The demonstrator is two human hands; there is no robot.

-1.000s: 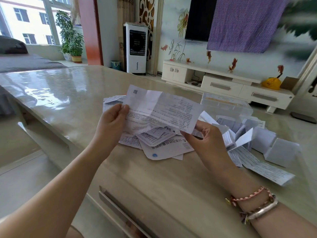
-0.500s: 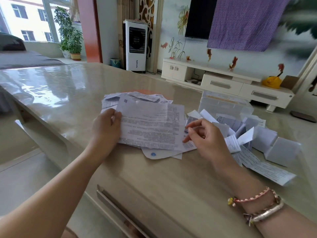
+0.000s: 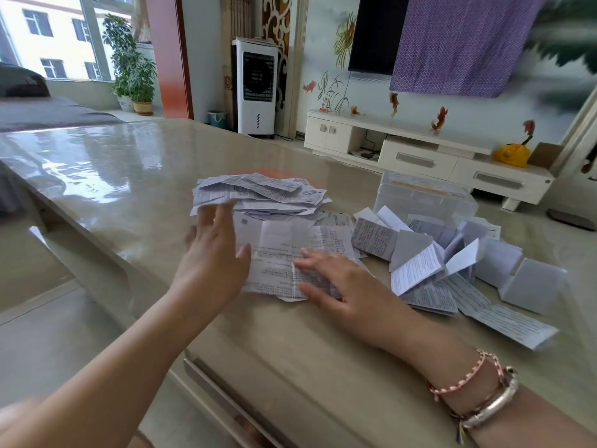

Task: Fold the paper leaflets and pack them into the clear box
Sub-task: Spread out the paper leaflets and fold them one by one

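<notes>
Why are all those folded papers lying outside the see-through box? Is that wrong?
It does look untidy. Many folded leaflets lie scattered on the table in front of the clear box, some springing half open. How many are already inside the box is hard to tell. Nothing looks torn or spilled.

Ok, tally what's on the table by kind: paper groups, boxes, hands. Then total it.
Unfolded leaflet heap: 1
Flat leaflet under the hands: 1
Folded leaflet heap: 1
Clear box: 1
Hands: 2, left hand and right hand
Total: 6
Sheets per heap cannot be counted.
</notes>
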